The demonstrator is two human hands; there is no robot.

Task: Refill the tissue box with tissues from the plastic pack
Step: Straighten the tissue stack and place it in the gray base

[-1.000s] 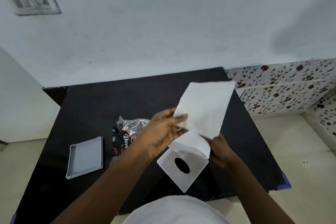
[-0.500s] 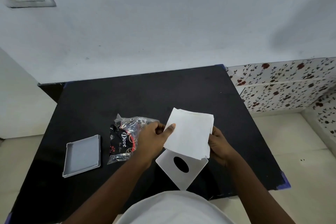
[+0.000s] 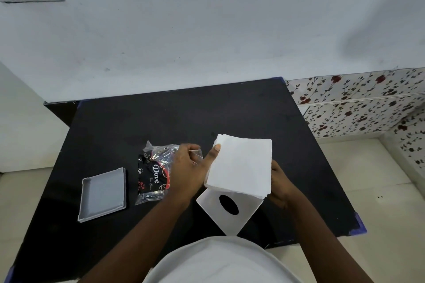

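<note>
A square stack of white tissues (image 3: 241,165) rests over the open top of the white tissue box (image 3: 227,211), which has a dark oval hole in its near face. My left hand (image 3: 190,167) grips the stack's left edge with the thumb on top. My right hand (image 3: 279,186) holds the right side of the stack and box; its fingers are hidden behind them. The crinkled clear plastic pack (image 3: 154,167) with black and red print lies on the black table (image 3: 138,126), just left of my left hand.
A grey rectangular lid (image 3: 103,194) lies upturned on the table's left part. The table backs onto a white wall. Flowered tiles (image 3: 358,103) and pale floor lie to the right, past the table's edge.
The tissue sheet that was held up unfolded has come down and now lies as a flat square stack on the box top. Both hands have lowered with it.
</note>
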